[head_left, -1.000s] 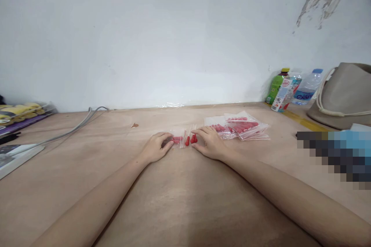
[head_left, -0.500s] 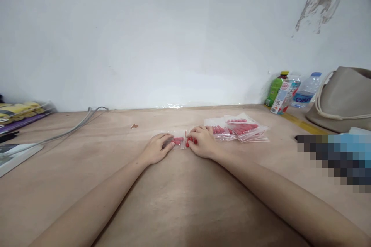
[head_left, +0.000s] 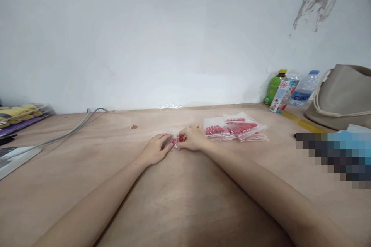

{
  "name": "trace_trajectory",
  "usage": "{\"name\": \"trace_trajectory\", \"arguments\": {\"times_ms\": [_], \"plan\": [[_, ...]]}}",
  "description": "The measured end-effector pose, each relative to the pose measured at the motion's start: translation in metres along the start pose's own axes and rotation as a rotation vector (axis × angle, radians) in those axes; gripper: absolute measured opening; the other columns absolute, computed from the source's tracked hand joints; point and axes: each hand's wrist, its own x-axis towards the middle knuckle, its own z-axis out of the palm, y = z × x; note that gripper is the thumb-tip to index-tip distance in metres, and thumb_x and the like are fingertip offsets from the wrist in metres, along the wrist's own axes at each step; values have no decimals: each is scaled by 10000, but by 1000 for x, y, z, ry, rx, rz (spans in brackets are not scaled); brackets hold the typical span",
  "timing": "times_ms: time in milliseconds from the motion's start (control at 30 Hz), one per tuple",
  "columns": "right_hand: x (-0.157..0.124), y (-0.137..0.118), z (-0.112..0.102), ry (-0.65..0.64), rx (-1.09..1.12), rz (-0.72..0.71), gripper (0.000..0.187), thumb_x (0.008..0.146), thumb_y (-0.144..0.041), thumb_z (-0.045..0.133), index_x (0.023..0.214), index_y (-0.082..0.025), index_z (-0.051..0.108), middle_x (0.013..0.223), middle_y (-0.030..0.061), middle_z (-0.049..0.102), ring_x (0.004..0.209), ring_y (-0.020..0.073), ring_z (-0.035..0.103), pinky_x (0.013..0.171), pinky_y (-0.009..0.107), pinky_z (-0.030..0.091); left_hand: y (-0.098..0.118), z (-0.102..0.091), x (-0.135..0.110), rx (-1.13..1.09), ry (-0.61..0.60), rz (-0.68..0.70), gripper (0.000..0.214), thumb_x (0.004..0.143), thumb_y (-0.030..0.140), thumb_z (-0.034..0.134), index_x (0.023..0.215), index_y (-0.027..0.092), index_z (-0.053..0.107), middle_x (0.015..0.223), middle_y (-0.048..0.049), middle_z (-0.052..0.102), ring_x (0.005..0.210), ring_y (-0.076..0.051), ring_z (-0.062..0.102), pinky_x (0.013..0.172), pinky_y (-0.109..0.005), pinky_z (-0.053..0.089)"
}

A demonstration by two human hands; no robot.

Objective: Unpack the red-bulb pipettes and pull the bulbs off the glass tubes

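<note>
A small clear zip bag (head_left: 176,145) lies on the wooden table between my hands, with red pieces in it. My left hand (head_left: 156,149) rests over its left end, fingers curled and thumb pressing on the plastic. At the bag's right end, my right hand (head_left: 193,139) has its fingers bent round several small red pieces (head_left: 182,138), which touch the bag's mouth. Their exact kind is too small to make out, and the fingers partly hide them. Just right of that hand is a pile of filled zip bags (head_left: 243,128), each showing rows of red pieces.
Bottles (head_left: 276,87), a carton (head_left: 280,96) and a grey bag (head_left: 342,96) stand at the back right. A pixelated patch covers the right edge. At left are a grey cable (head_left: 69,131), yellow packets (head_left: 21,114) and a flat white-edged item (head_left: 21,160).
My right hand has moved left with the red pieces, closing the gap to the bag's mouth. My left hand has stayed nearly still on the bag. The view has shifted slightly.
</note>
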Motion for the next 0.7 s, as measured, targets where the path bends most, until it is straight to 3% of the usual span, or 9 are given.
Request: {"name": "trace_trajectory", "arguments": {"times_ms": [200, 400, 533, 700], "plan": [[11, -8, 4, -41, 13, -1, 193, 598, -403, 681, 696, -237, 667, 730, 24, 663, 809, 227, 569, 844, 436, 284, 0, -1, 0, 15, -16, 0, 395, 845, 428, 410, 1130, 189, 545, 1178, -76, 558, 1078, -227, 514, 937, -367, 412], [8, -10, 3, 38, 66, -53, 198, 616, -326, 655, 769, -201, 635, 793, 49, 662, 865, 241, 561, 845, 438, 283, 1, -3, 0, 36, -17, 6, 389, 841, 428, 415, 1120, 188, 542, 1166, -75, 563, 1064, -227, 522, 929, -353, 413], [6, -5, 0, 97, 160, -63, 156, 666, -249, 606, 809, -186, 611, 792, 26, 655, 805, 191, 578, 828, 392, 333, 4, -5, -1, -19, -23, -20, 407, 852, 413, 398, 1175, 189, 503, 1160, -78, 561, 1049, -220, 527, 905, -351, 429], [5, 6, -3, 76, 323, -89, 158, 686, -128, 542, 830, -175, 586, 733, -8, 651, 602, 104, 593, 603, 237, 440, 6, -5, -1, -40, -49, -44, 452, 860, 423, 373, 1238, 188, 452, 1205, -83, 537, 1080, -222, 513, 918, -362, 420]]}}
